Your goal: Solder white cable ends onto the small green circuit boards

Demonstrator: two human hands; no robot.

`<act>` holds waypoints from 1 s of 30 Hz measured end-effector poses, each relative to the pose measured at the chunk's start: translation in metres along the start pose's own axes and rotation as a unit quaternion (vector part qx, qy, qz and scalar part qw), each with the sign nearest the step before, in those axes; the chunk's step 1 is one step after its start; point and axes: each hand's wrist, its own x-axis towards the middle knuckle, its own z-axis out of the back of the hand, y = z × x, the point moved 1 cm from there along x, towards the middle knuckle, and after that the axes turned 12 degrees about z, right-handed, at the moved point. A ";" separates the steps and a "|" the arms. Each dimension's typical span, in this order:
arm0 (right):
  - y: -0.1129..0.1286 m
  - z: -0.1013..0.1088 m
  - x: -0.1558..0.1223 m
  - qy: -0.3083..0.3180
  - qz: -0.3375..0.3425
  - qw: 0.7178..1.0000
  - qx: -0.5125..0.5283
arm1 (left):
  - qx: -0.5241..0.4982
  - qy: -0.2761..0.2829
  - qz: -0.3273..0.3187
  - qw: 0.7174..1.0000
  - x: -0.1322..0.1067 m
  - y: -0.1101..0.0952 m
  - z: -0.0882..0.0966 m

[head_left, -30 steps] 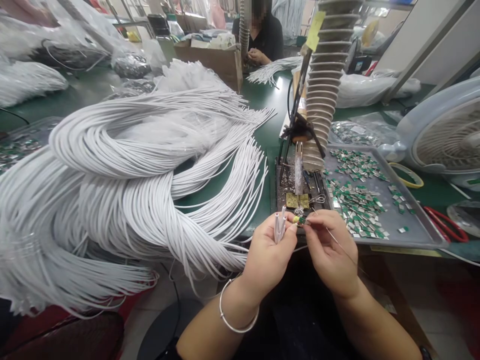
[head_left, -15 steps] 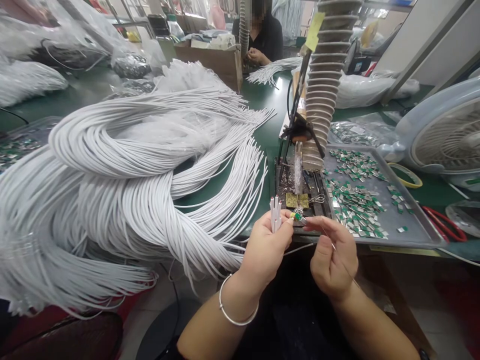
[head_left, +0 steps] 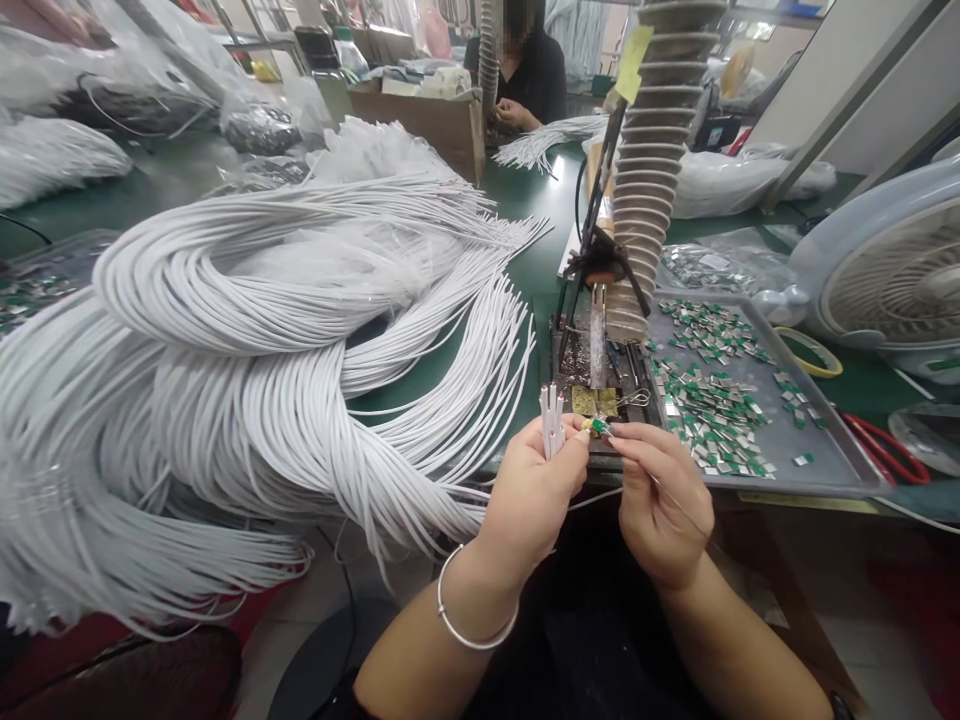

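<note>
My left hand [head_left: 534, 492] is shut on several white cable ends [head_left: 552, 420], which stand upright with small red-tipped ends. A small green-and-yellow component [head_left: 598, 427] sits at the tip of my left thumb, on one cable. My right hand [head_left: 661, 503] is beside it, with its fingertips almost touching the component. Those fingers pinch a thin wire [head_left: 679, 500] running down and to the right. The cable between the hands is partly hidden by my fingers.
A huge bundle of white cables [head_left: 225, 400] fills the left. Just ahead stand a brass soldering pad [head_left: 595, 402], a ribbed extraction hose [head_left: 649, 170] and a metal tray of green-and-silver parts [head_left: 832, 450]. A fan [head_left: 892, 270] is at right; a co-worker [head_left: 525, 75] sits beyond.
Since the oldest frame, both hands have risen slightly and drawn closer. The white cable ends have turned from tilted to upright, and the right fingertips have come nearer the green component.
</note>
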 end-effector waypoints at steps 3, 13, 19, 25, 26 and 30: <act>-0.001 -0.001 0.002 -0.001 0.005 1.000 -0.010 | -0.001 0.003 0.001 1.000 0.000 -0.002 -0.002; -0.001 -0.003 0.009 -0.005 0.014 0.999 -0.042 | -0.019 0.002 0.010 1.000 0.002 -0.007 -0.006; -0.001 -0.003 0.010 -0.003 0.017 0.999 -0.032 | -0.020 0.007 0.007 1.000 0.002 -0.008 -0.007; -0.001 -0.003 0.009 -0.001 0.017 0.999 -0.027 | -0.017 0.017 -0.006 1.000 0.001 -0.007 -0.007; -0.001 -0.003 0.009 -0.001 0.018 0.999 -0.026 | -0.017 0.019 -0.008 1.000 0.001 -0.007 -0.007; -0.001 -0.004 0.011 -0.001 0.018 1.000 -0.024 | -0.019 0.017 -0.010 1.000 0.001 -0.008 -0.007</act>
